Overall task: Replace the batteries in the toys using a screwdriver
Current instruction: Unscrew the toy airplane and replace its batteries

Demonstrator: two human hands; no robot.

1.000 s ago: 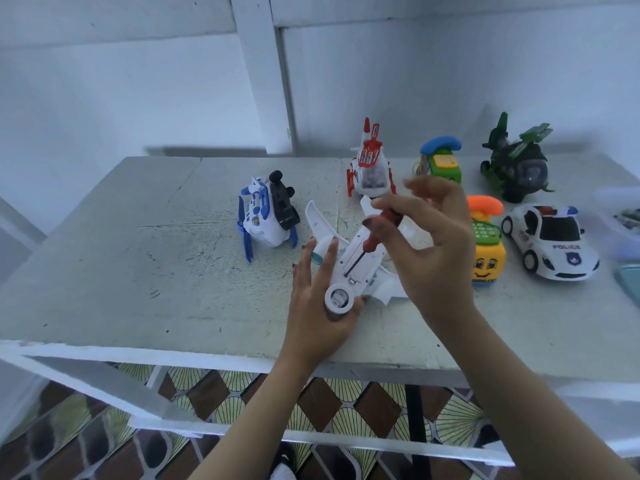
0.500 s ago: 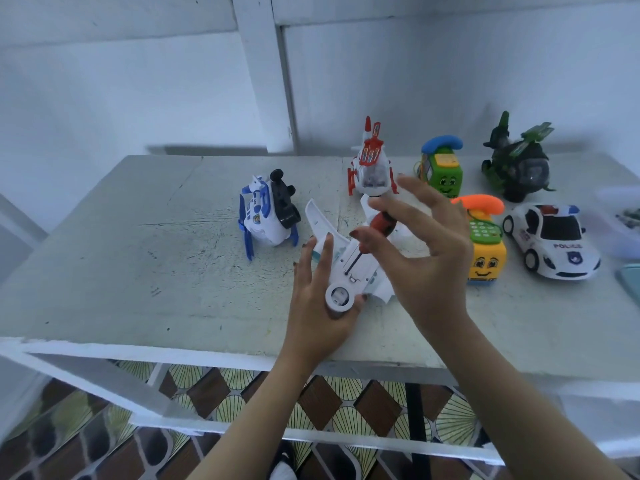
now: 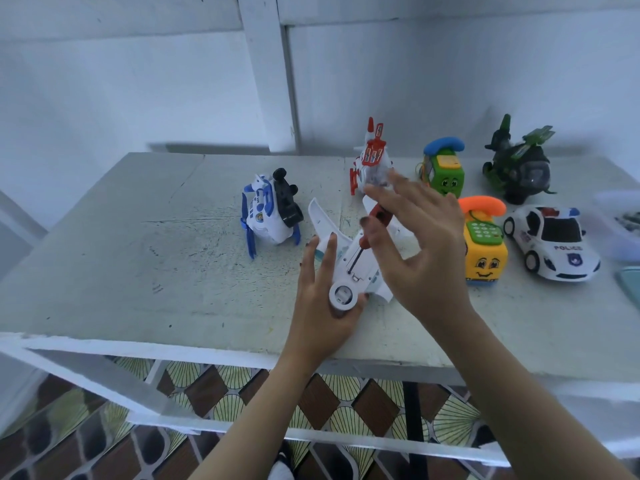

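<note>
Head view: left hand (image 3: 322, 306) grips the upturned white plane (image 3: 349, 265) at its round end, by the surface (image 3: 173, 271) edge. Right hand (image 3: 426, 258) pinches the red screwdriver (image 3: 378, 213), other fingers splayed, tip on the plane's belly.

Judged step: loosening the battery-cover screw. Next: steady twisting.

Right of the plane: yellow phone toy (image 3: 485, 258), police car (image 3: 554, 244). Left: blue helicopter (image 3: 270, 213). Nothing obstructs.

screwdriver (image 3: 361, 251): handle half hidden by blurred right hand (image 3: 427, 251) fingers
plane (image 3: 350, 259): far wing behind that hand
right edge: box (image 3: 621, 225), teal item (image 3: 633, 284) cropped; I can't identify either
</note>
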